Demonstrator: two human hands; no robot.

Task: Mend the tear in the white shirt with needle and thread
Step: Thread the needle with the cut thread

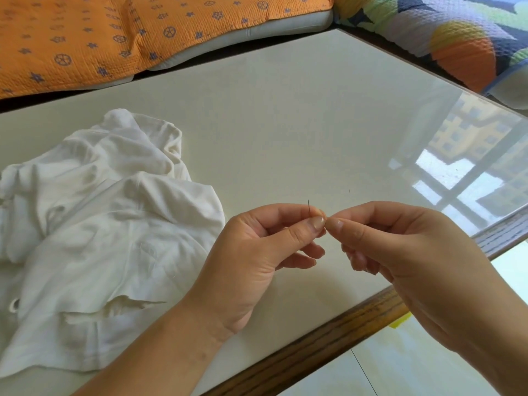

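The table top (285, 124) is super glossy, a smooth pale sheet that mirrors the window like glass. Its edge (343, 330) is dark-stained wood with visible grain and a slight sheen. The white shirt (94, 224) is soft matt cloth, all crumpled, with ragged fraying along the tear (123, 305). The orange cover (85, 32) and the multicolour quilt (457, 38) are both puckered, crinkly-textured fabric. The needle (309, 207) looks like thin dark metal. The floor tiles (414, 367) are pale and smooth.
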